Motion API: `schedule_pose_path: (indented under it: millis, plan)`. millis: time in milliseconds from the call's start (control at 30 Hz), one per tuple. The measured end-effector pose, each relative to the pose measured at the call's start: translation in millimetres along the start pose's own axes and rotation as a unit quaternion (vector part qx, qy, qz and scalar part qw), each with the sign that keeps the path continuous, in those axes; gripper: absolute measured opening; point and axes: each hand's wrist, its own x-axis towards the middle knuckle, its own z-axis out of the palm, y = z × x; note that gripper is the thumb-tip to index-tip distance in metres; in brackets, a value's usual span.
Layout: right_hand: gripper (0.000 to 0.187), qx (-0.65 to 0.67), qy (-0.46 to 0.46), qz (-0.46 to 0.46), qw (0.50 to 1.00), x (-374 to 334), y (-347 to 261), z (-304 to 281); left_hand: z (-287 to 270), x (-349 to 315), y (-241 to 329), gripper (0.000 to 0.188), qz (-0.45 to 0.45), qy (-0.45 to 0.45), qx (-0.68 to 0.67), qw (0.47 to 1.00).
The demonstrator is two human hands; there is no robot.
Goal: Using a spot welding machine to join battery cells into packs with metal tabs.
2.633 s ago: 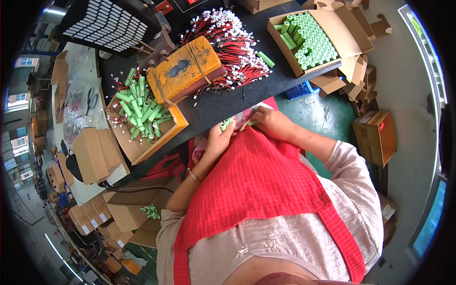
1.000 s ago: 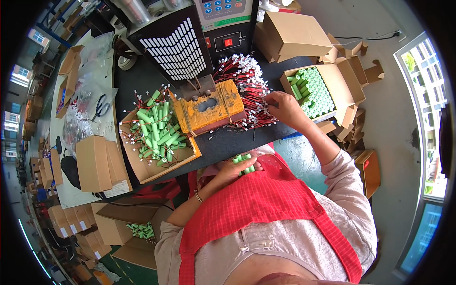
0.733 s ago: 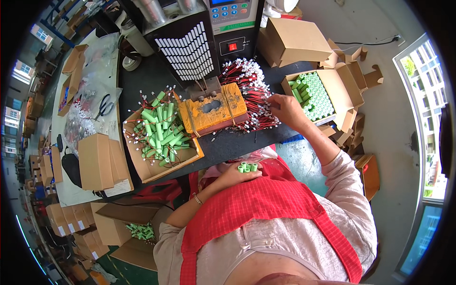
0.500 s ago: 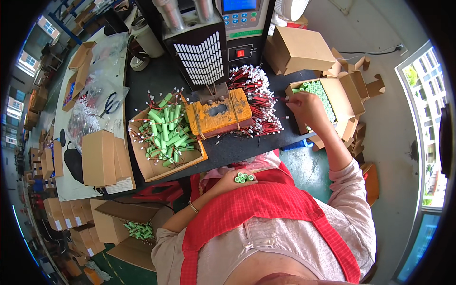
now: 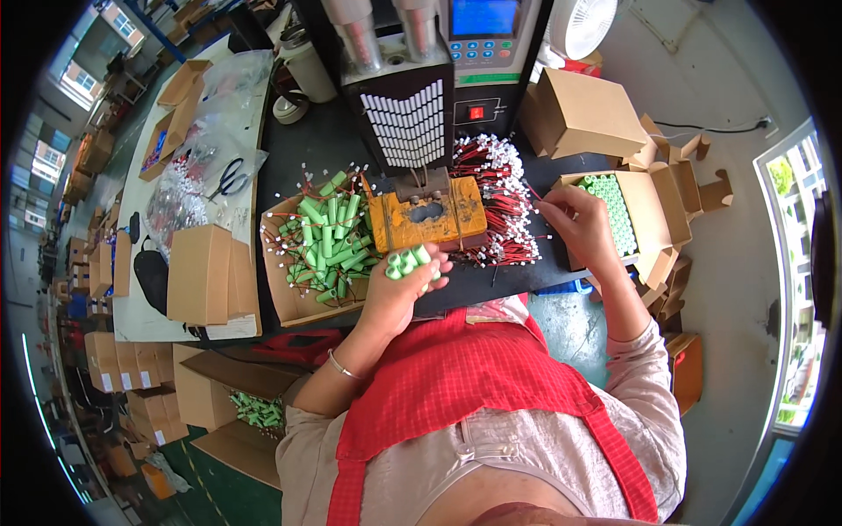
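Observation:
My left hand (image 5: 399, 289) is closed round several green cylindrical battery cells (image 5: 409, 260), ends facing up, just in front of the yellow fixture block (image 5: 425, 219). My right hand (image 5: 579, 223) pinches a thin red wire lead (image 5: 534, 192) at its fingertips, beside the pile of red leads with white connectors (image 5: 504, 206). Right of that hand stands an open carton of upright green cells (image 5: 611, 206). The block sits under the electrodes of a black spot-welding machine (image 5: 405, 127). Left of it, a cardboard tray (image 5: 303, 311) holds loose green cells with leads attached (image 5: 329, 230).
A closed cardboard box (image 5: 583, 114) and a white fan (image 5: 583, 26) stand at the back right. Scissors (image 5: 230, 178), plastic bags and another box (image 5: 206, 276) lie on the white table at left. Below, an open carton (image 5: 202, 386) holds more green cells.
My left hand has risen from my lap to the front of the yellow block with the cells. My right hand stays between the lead pile and the cell carton. The view has shifted slightly.

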Motion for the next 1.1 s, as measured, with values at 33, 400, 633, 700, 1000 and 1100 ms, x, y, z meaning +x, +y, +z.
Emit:
schedule_pose_path:
  millis: [33, 400, 633, 700, 1000, 1100]
  plan:
    - [0.01, 0.062, -0.012, 0.024, 0.998, -2, -6, -1, 2, 5, 3, 0.025, 0.004, 0.005, -0.008, 1.0]
    - [0.01, 0.203, -0.19, 0.013, 0.96, -35, -9, 51, 13, 22, 5, 0.03, 0.038, 0.012, -0.041, 0.998]
    - [0.019, 0.338, -0.147, 0.079, 0.926, -15, -28, 79, 14, 21, 10, 0.024, 0.102, -0.006, 0.083, 0.991]
    - [0.02, 0.328, -0.143, 0.066, 0.932, -1, -28, 79, 1, 33, 19, 0.026, 0.244, 0.023, 0.356, 0.902]
    - [0.017, 0.226, -0.203, 0.08, 0.949, 28, -37, 76, -3, 56, 30, 0.02, 0.372, 0.051, 0.555, 0.743]
    - [0.017, 0.229, -0.213, 0.097, 0.945, 32, -40, 76, -3, 59, 31, 0.019, 0.372, 0.052, 0.56, 0.738]
